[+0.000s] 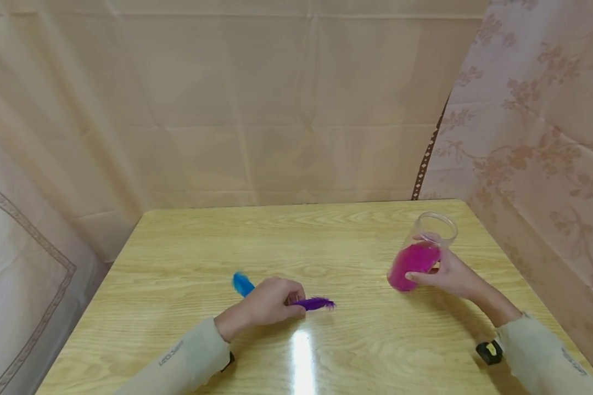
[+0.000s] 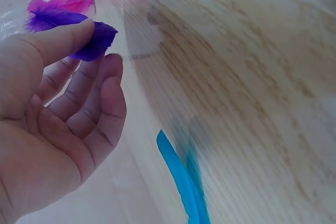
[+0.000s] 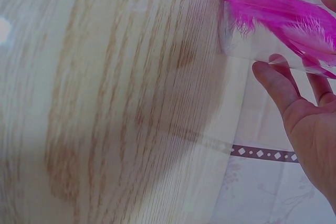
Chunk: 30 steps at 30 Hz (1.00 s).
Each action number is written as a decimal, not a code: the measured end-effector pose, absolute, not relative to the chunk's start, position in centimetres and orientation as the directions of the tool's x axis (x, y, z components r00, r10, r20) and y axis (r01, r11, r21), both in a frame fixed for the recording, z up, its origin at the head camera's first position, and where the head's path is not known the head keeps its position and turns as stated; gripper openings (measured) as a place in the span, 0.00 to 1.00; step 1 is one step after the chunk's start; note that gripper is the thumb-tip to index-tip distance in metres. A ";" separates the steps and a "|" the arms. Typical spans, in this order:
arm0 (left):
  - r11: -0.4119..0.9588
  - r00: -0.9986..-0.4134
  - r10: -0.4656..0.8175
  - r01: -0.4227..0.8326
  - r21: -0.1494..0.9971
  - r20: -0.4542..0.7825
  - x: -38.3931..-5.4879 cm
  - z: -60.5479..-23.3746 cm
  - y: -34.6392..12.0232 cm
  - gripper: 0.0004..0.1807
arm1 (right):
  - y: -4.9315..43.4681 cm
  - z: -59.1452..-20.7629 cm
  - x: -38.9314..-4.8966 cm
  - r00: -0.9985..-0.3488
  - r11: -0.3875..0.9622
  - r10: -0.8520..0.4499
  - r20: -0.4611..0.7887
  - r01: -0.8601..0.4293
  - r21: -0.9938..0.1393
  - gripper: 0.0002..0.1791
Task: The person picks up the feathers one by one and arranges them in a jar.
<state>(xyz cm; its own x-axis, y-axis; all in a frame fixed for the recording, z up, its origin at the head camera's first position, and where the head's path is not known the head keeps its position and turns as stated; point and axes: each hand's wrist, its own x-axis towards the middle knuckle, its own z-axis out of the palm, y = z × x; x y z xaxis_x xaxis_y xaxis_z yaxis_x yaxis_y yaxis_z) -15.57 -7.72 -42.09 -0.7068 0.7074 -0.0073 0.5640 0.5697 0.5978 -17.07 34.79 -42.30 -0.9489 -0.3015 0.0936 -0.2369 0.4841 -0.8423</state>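
Note:
My left hand [image 1: 272,302] pinches a purple feather [image 1: 318,304] between thumb and fingers, its tip pointing right in the head view. Just beyond that wrist lies a blue feather [image 1: 242,284], partly hidden by the hand; the left wrist view shows its narrow end [image 2: 181,179] on the wood. At the right, my right hand [image 1: 454,277] grips a clear cup [image 1: 415,238], thumb on the near side and fingers around it. The cup leans, its mouth to the upper right. Bright pink feathers [image 3: 289,11] fill its lower part.
Both hands work over a light wooden table [image 1: 192,241]. A beige curtain [image 1: 277,109] hangs behind its far edge, and a floral cloth [image 1: 548,137] hangs along the right side. Light glares off the tabletop near the front middle.

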 end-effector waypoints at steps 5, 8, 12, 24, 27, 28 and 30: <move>0.534 -0.698 0.716 0.531 0.658 -0.017 -15.8 -42.2 -7.5 0.03 | 34.8 -42.3 -17.0 -0.948 0.475 -0.302 0.096 -0.237 -0.847 0.44; 0.494 -0.687 0.726 0.508 0.705 -0.014 -15.9 -42.2 -7.3 0.02 | 34.8 -42.4 -17.0 -0.950 0.473 -0.298 0.094 -0.233 -0.849 0.44; 0.472 -0.688 0.726 0.484 0.737 -0.013 -15.9 -42.0 -7.1 0.02 | 34.8 -42.5 -17.1 -0.949 0.483 -0.302 0.094 -0.237 -0.843 0.44; 0.429 -0.722 0.690 0.362 0.828 -0.041 -16.2 -41.4 -6.1 0.03 | 35.0 -42.5 -17.3 -0.945 0.482 -0.309 0.105 -0.251 -0.840 0.44; 0.417 -0.720 0.693 0.360 0.835 -0.035 -16.2 -41.3 -5.7 0.02 | 35.0 -42.5 -17.3 -0.945 0.481 -0.309 0.108 -0.253 -0.840 0.44; 0.415 -0.720 0.693 0.356 0.837 -0.037 -16.2 -41.2 -5.6 0.01 | 35.0 -42.5 -17.3 -0.945 0.480 -0.309 0.107 -0.252 -0.840 0.44; 0.413 -0.715 0.698 0.357 0.838 -0.040 -16.2 -41.0 -5.3 0.01 | 34.9 -42.6 -17.3 -0.945 0.480 -0.309 0.106 -0.252 -0.841 0.44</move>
